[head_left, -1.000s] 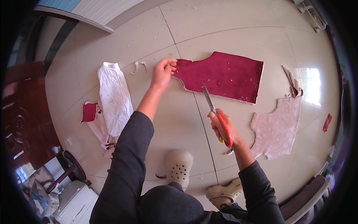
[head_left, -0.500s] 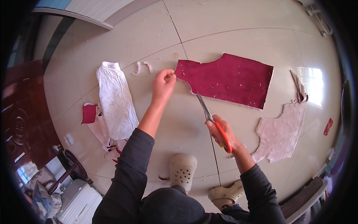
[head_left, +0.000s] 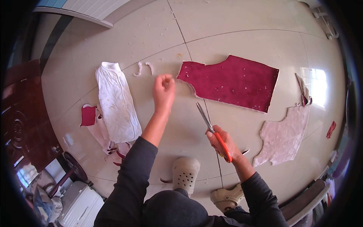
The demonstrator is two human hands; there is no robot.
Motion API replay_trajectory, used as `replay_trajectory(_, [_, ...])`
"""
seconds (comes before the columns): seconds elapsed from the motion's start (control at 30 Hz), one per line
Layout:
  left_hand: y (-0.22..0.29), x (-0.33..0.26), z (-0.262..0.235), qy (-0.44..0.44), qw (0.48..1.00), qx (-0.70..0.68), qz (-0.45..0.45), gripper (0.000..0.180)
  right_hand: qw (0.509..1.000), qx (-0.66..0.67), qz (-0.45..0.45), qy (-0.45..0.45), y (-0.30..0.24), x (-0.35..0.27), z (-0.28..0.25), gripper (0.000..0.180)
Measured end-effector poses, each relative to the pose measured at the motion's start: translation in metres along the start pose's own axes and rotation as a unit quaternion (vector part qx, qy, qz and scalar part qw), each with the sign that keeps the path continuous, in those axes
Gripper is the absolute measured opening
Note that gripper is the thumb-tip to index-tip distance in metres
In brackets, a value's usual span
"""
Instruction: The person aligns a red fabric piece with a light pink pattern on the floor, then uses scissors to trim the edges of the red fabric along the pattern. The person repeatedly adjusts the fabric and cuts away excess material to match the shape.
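Note:
A maroon cloth piece (head_left: pixel 230 85) with a pale fuzzy edge lies on the floor in front of me, its curved cut-out facing me. Just left of its narrow end, my left hand (head_left: pixel 164 92) hovers with fingers curled in, apart from the cloth; I see nothing in them. My right hand (head_left: pixel 223 142) grips scissors (head_left: pixel 206 118) with red-orange handles. Their blades look nearly closed and point up-left, a little short of the cloth's near edge.
On the left lie a white garment (head_left: pixel 118 102) and a maroon-and-pink scrap (head_left: pixel 89 115). Two pale trimmings (head_left: pixel 150 68) rest beyond my left hand. A pale pink cloth piece (head_left: pixel 283 136) lies right, near a small red scrap (head_left: pixel 331 129). A white case (head_left: pixel 80 204) stands lower left.
My left hand has come off the maroon cloth's corner and shifted slightly left. The scissors have drawn back toward me, away from the cloth's edge, and a dark scrap shows beside my right wrist.

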State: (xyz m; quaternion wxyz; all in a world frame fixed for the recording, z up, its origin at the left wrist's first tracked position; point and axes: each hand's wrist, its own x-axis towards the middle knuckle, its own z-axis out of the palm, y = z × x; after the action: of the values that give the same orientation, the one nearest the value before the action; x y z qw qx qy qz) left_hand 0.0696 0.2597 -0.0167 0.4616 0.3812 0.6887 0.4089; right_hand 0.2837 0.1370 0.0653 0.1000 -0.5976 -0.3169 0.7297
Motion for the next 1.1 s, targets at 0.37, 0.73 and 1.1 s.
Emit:
replay_trajectory(0.37, [0.011,-0.045,0.022,-0.049,0.994,0.080,-0.052,0.017,0.997,-0.035,-0.010,0.073,-0.008,0.013,0.004,0.040])
replay_trajectory(0.73, [0.065,-0.022,0.068,-0.161,0.978,0.099,0.091,0.009,0.997,-0.025,0.042,0.054,0.016,-0.018,0.012,0.047])
replay_trajectory(1.1, [0.017,-0.029,-0.005,-0.052,0.980,-0.057,-0.183,0.016,0.996,0.045,-0.030,0.072,0.018,-0.017,0.013,0.039])
